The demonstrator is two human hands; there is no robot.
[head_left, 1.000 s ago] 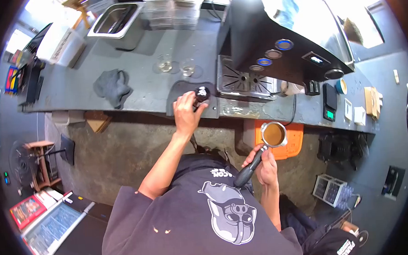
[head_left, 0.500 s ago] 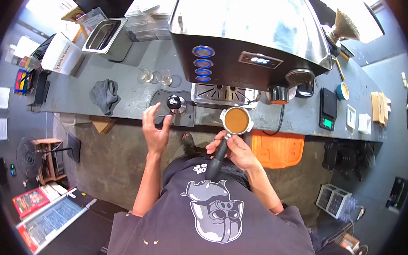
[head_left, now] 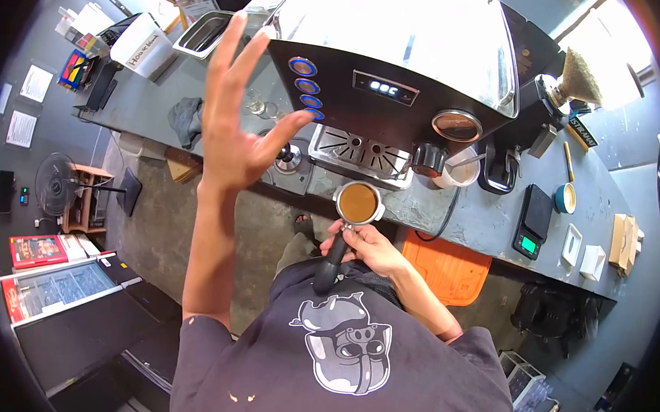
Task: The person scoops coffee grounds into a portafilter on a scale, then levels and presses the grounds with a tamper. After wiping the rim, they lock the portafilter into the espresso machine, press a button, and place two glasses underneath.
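Note:
My left hand (head_left: 234,129) is raised with fingers spread and holds nothing; its thumb overlaps the lowest lit button on the espresso machine (head_left: 412,55), though contact cannot be told. Behind and below it, the tamper (head_left: 289,158) stands on the counter, partly covered by the hand. My right hand (head_left: 368,247) is closed around the neck of a portafilter (head_left: 333,261) near my waist. Its basket (head_left: 358,202), full of smooth brown coffee grounds, faces up in front of the drip tray (head_left: 361,151). The black handle points back toward my shirt.
Two small glasses (head_left: 255,102) and a dark cloth (head_left: 186,122) lie on the left counter. To the right are a scale (head_left: 534,215), a blue cup (head_left: 565,198), a white tray (head_left: 572,244) and a grinder (head_left: 535,97). An orange lid (head_left: 447,271) sits below the counter edge.
My left hand has risen from beside the tamper to the machine's buttons. The view has turned and shifted; my right hand still holds the portafilter in front of my waist.

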